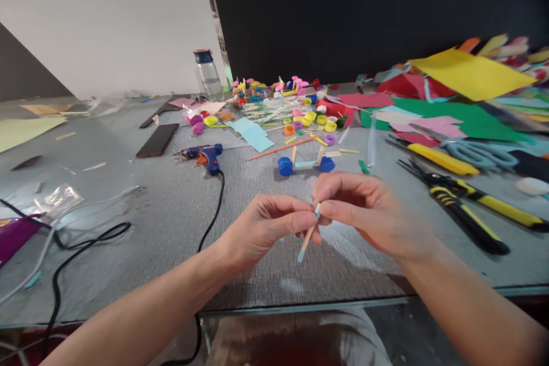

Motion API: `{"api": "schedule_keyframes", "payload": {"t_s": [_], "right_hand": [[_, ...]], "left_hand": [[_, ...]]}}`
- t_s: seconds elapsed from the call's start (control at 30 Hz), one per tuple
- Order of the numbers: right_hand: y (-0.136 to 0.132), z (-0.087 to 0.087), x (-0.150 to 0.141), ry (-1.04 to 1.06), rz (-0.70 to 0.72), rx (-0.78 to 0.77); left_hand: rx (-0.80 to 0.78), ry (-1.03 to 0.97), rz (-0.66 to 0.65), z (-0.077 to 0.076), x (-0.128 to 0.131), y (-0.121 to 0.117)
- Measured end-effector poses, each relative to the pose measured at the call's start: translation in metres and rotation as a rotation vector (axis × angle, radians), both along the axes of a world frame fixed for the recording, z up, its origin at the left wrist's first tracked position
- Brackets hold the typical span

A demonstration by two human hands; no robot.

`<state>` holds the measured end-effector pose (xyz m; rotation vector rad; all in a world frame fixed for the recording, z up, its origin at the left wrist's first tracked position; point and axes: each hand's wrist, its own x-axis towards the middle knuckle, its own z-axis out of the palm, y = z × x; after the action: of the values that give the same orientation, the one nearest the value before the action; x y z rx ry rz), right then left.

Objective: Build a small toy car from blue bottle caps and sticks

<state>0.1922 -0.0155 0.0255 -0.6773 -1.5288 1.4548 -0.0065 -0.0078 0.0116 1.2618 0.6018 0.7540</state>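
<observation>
Both of my hands are pinched round a short thin wooden stick (307, 237) above the front of the table. Light blue bits show at its two ends, and it slants with the lower end toward me. My left hand (268, 227) grips it near its upper part between thumb and finger. At the light blue upper end, the thumb and fingers of my right hand (371, 206) are closed. Just beyond them stands a small construction with blue bottle caps (285, 166), upright sticks and a light blue strip.
A blue glue gun (210, 158) with a black cable lies left of centre, near a dark phone (158, 140). Pliers (467, 206), a yellow cutter (444, 158) and scissors (480, 151) lie at right. Colourful caps, paper sheets (472, 73) and a bottle (209, 75) stand behind.
</observation>
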Motion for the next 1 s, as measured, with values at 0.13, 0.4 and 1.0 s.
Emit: {"api": "schedule_keyframes", "payload": {"t_s": [0.13,0.4,1.0], "right_hand": [[0.001,-0.002,0.001,0.010,-0.016,0.017],[0.003,-0.004,0.000,0.028,-0.038,0.069],[-0.011,0.003,0.005,-0.152,-0.156,0.640]], "left_hand": [[-0.010,-0.018,0.015,0.001,0.000,-0.001],[-0.024,-0.035,0.021,0.000,-0.001,-0.002],[0.405,-0.043,0.108,0.004,-0.001,-0.005]]}}
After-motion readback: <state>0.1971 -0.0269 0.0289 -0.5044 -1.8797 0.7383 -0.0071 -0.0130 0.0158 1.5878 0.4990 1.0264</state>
